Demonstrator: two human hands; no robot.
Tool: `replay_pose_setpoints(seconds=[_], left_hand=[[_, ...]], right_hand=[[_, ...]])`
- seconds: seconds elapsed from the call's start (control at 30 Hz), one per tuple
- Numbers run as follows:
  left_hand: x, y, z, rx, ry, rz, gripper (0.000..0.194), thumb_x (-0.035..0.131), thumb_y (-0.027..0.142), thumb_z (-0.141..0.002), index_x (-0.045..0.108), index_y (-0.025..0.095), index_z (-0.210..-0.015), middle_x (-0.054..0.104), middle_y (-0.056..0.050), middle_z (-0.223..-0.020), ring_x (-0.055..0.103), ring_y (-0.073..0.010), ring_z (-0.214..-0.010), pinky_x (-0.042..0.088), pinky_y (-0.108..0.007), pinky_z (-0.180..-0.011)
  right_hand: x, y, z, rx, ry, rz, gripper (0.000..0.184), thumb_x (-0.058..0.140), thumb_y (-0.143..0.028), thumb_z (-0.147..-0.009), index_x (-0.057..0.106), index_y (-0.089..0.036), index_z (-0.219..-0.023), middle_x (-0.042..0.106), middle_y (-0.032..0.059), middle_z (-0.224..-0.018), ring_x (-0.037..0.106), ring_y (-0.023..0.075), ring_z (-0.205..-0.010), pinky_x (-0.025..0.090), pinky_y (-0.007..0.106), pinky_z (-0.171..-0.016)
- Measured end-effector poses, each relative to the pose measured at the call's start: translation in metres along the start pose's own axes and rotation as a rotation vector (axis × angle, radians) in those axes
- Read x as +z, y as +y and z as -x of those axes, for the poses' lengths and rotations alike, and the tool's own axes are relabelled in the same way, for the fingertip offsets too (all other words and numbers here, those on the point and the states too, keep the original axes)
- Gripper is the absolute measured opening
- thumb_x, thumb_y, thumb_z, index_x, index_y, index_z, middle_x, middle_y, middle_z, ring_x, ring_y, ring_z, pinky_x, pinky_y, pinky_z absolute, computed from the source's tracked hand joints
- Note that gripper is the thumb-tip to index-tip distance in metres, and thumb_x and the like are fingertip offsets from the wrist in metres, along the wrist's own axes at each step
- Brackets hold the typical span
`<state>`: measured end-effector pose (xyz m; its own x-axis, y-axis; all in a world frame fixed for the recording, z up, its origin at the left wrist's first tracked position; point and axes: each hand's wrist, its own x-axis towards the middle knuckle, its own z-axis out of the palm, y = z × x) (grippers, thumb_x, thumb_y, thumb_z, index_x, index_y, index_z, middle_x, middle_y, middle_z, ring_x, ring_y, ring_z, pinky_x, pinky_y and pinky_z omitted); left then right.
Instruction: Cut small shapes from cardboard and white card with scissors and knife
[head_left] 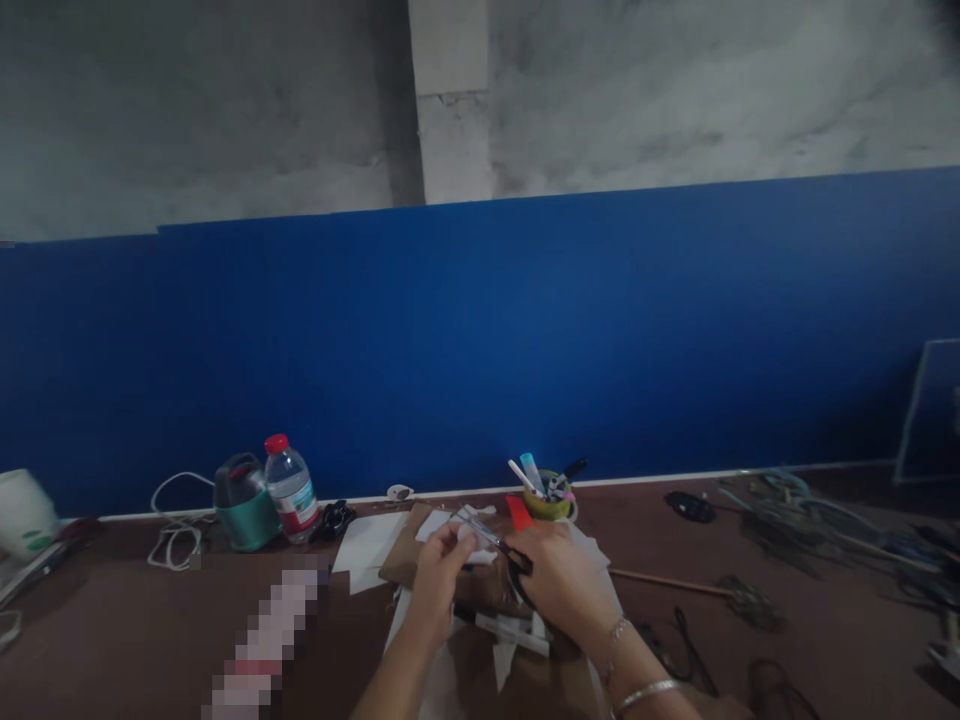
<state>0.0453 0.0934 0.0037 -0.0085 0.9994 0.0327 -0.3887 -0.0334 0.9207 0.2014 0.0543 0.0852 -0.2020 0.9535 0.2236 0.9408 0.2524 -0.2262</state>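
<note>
My right hand [564, 578] is wrapped round the dark handles of a pair of scissors [486, 532], whose metal blades point up and to the left. Close to the blade tips, the fingers of my left hand [441, 568] are pinched together on a small piece of white paper [433, 524]; its edges are partly hidden by the fingers. Below the hands lie brown cardboard [541, 680], white paper scraps [505, 662] and a clear, pale strip [517, 634]. More white sheets [366, 540] and a brown piece [405, 548] lie just left of my left hand.
A green pen holder [552, 508] with pens and a red piece [519, 513] stand behind my right hand. To the left are a red-capped water bottle [294, 495], a teal container [249, 518] and a white cable [177, 540]. A thin stick [667, 582] and tangled strands [795, 520] lie right.
</note>
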Motion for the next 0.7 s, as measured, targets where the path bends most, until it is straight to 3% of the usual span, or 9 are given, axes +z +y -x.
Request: replay_pose_setpoints(seconds=[0.23, 0.43, 0.7], left_hand=[[-0.002, 0.003, -0.001, -0.001, -0.015, -0.038, 0.027, 0.079, 0.035, -0.058, 0.068, 0.016, -0.075, 0.068, -0.001, -0.07, 0.06, -0.0174, -0.069, 0.043, -0.027, -0.07], [-0.003, 0.003, -0.002, -0.041, -0.044, -0.004, 0.031, 0.079, 0.035, -0.059, 0.069, 0.016, -0.081, 0.07, 0.0, -0.074, 0.06, -0.0164, -0.07, 0.044, -0.025, -0.07], [-0.006, 0.001, -0.002, -0.044, -0.084, -0.013, 0.025, 0.077, 0.032, -0.062, 0.069, 0.016, -0.078, 0.069, -0.001, -0.072, 0.061, -0.0174, -0.07, 0.045, -0.027, -0.07]], right_hand=[[0.008, 0.009, -0.002, -0.072, -0.002, 0.005, 0.027, 0.05, -0.009, -0.074, 0.07, -0.026, -0.08, 0.071, 0.0023, -0.079, 0.062, 0.018, -0.078, 0.03, 0.026, -0.066], [0.01, 0.011, -0.002, -0.045, 0.011, 0.013, 0.023, 0.05, -0.01, -0.073, 0.069, -0.023, -0.07, 0.071, 0.0032, -0.077, 0.061, 0.0187, -0.077, 0.029, 0.026, -0.063], [0.008, 0.011, -0.002, -0.043, 0.0, 0.018, 0.025, 0.052, -0.009, -0.068, 0.07, -0.025, -0.071, 0.072, 0.0031, -0.079, 0.062, 0.0203, -0.08, 0.031, 0.026, -0.064]])
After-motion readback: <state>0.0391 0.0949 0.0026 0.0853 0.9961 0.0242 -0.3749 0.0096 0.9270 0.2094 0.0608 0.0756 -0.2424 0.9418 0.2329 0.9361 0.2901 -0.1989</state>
